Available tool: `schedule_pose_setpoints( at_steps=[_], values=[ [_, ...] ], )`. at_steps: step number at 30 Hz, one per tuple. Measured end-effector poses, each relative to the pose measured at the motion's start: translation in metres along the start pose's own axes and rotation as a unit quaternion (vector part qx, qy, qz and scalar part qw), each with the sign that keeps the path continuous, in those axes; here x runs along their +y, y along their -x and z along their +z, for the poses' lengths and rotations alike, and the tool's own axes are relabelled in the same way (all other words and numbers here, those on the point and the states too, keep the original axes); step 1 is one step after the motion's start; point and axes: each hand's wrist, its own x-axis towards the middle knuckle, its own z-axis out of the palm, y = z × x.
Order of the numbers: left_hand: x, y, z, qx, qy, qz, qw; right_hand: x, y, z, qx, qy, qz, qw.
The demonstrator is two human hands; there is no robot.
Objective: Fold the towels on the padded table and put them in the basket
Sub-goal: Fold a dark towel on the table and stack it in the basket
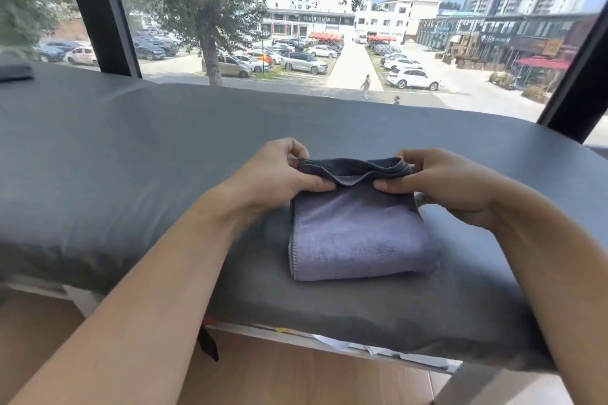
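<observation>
Towel (358, 233) nearly folded on bench (131, 148). L hand (279, 174) and R hand (437, 181) both pinch its far edge. I see no basket; stowing left.

A grey-blue folded towel (358, 230) lies on the grey padded table (131, 148), its far edge raised.

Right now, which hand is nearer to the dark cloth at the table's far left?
Left. The left hand pinches the towel on the cloth's side; the right hand holds the opposite corner.
</observation>
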Motion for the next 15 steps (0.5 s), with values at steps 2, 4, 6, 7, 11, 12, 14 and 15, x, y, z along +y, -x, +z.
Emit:
schedule_pose_setpoints(
  at_steps=[2, 4, 6, 7, 11, 12, 14, 15],
  values=[
    [0.007, 0.000, 0.000, 0.020, 0.058, 0.015, 0.998, -0.006, 0.006, -0.002, 0.010, -0.054, -0.031, 0.998],
    [0.014, 0.001, -0.001, 0.024, 0.097, 0.022, 0.995, -0.012, 0.012, -0.003, 0.016, -0.098, -0.056, 0.993],
    [0.021, 0.006, -0.003, 0.014, 0.130, 0.019, 0.991, -0.019, 0.017, -0.003, 0.002, -0.111, -0.067, 0.992],
    [0.025, 0.008, -0.004, 0.012, 0.138, 0.021, 0.990, -0.021, 0.019, -0.003, -0.005, -0.108, -0.065, 0.992],
    [0.031, 0.014, -0.005, 0.015, 0.126, 0.033, 0.991, -0.027, 0.023, -0.002, -0.005, -0.094, -0.035, 0.995],
    [0.031, 0.016, -0.006, -0.002, 0.111, 0.019, 0.994, -0.028, 0.023, -0.001, -0.004, -0.092, -0.034, 0.995],
    [0.031, 0.022, -0.010, -0.066, 0.040, -0.016, 0.997, -0.028, 0.023, 0.000, -0.007, -0.096, -0.038, 0.995],
    [0.031, 0.025, -0.012, -0.092, -0.006, -0.030, 0.995, -0.028, 0.022, 0.001, -0.010, -0.100, -0.041, 0.994]
  ],
)
